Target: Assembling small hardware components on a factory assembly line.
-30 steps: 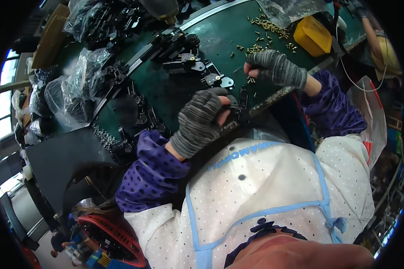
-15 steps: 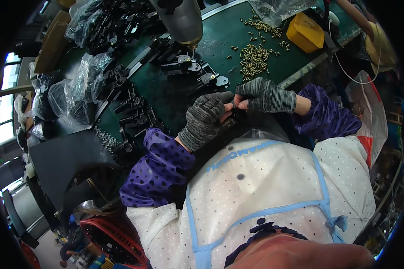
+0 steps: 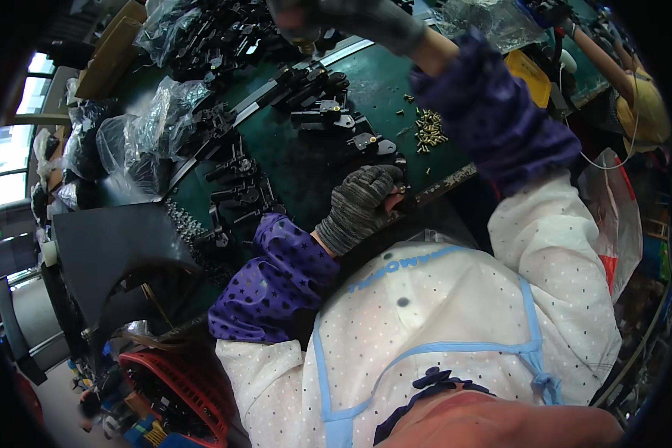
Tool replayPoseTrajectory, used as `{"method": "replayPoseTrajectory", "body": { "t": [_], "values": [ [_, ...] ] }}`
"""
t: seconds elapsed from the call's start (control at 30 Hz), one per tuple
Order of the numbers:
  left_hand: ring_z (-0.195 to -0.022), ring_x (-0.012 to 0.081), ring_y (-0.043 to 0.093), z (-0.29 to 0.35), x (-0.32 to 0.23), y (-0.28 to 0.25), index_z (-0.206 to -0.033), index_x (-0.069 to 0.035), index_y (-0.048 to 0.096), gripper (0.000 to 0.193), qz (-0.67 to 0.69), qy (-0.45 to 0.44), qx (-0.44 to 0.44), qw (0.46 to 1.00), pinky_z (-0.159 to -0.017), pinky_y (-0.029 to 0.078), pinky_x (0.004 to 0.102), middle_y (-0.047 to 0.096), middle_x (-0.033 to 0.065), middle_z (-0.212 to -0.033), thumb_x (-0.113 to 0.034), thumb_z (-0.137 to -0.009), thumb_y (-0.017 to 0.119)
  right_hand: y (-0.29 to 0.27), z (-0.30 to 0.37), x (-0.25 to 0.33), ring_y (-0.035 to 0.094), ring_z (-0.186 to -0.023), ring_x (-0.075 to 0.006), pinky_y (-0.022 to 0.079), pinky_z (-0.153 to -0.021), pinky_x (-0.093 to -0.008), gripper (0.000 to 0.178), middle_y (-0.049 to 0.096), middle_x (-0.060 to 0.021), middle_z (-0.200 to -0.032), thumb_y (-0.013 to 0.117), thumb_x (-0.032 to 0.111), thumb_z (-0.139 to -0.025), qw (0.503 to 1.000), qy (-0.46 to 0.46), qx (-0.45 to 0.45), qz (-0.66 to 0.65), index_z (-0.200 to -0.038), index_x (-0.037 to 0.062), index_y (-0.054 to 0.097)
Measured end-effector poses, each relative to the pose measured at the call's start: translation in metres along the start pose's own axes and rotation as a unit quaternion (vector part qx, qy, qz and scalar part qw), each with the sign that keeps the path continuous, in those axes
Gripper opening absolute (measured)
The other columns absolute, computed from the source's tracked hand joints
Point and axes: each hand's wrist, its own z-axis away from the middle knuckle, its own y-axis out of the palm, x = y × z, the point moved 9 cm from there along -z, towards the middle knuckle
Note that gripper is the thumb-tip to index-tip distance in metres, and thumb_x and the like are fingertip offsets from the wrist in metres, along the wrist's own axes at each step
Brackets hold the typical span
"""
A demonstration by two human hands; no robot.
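My left hand (image 3: 360,207), in a grey knitted glove with bare fingertips, is closed on a small black metal part (image 3: 402,170) near the table's front edge; the glove hides much of it. At the top of the view, my right hand (image 3: 369,21) reaches across the table. Its blurred fingers wrap round the hanging grey power screwdriver (image 3: 305,36), whose tip points down. Beyond my left hand lie black metal assemblies with silver plates (image 3: 325,114), among them a nearer one (image 3: 372,143). Brass screws (image 3: 428,131) lie loose beneath my right forearm, which hides part of the pile.
Heaps of black parts (image 3: 228,41) and clear plastic bags (image 3: 145,138) cover the left and far table. A metal rail (image 3: 254,108) crosses it. A yellow tub (image 3: 529,75) stands at right, with another person's arm (image 3: 601,63) beyond. A red basket (image 3: 190,388) sits lower left.
My right hand has left my left hand, moved up and leftward, and taken hold of the screwdriver. My left hand stays near the table edge, with the black part now showing more.
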Motion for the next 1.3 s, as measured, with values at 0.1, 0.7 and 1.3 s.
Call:
{"method": "replayPoseTrajectory", "body": {
  "t": [0.1,0.7,1.3],
  "values": [
    [-0.073,0.0213,0.058,0.003,0.01,-0.004,-0.078,-0.006,0.051,0.024,0.023,-0.056,-0.018,0.998,-0.061,0.048,0.0279,0.059,0.0092,-0.086,0.002,-0.063,0.067,0.032,-0.014,-0.003,0.049,-0.078,-0.0188,0.043,-0.068,-0.0285,0.052,0.048,-0.0111,-0.091,0.064,0.023,-0.068,0.995,0.034,0.079,-0.046,-0.11,0.0042,0.041],
    [-0.064,0.028,0.053,0.01,0.011,-0.011,-0.071,-0.006,0.054,0.016,-0.035,-0.027,-0.081,0.996,-0.057,0.044,0.0357,0.053,0.0099,-0.068,-0.009,-0.062,0.066,0.001,0.148,0.025,0.045,-0.082,-0.015,0.04,-0.069,-0.0252,0.067,0.042,-0.0102,-0.096,0.067,0.03,-0.053,0.916,0.262,0.025,-0.304,-0.104,-0.0029,0.039],
    [-0.066,0.0255,0.059,0.015,-0.006,-0.022,-0.085,-0.008,0.059,0.022,-0.071,-0.003,-0.074,0.995,-0.059,0.046,0.0316,0.059,0.0099,-0.075,-0.01,-0.065,0.069,0.03,0.156,0.014,0.047,-0.061,-0.0203,0.039,-0.056,-0.0325,0.041,0.05,-0.0098,-0.07,0.069,0.027,-0.056,0.95,0.162,0.088,-0.252,-0.08,-0.001,0.051]
  ]
}}
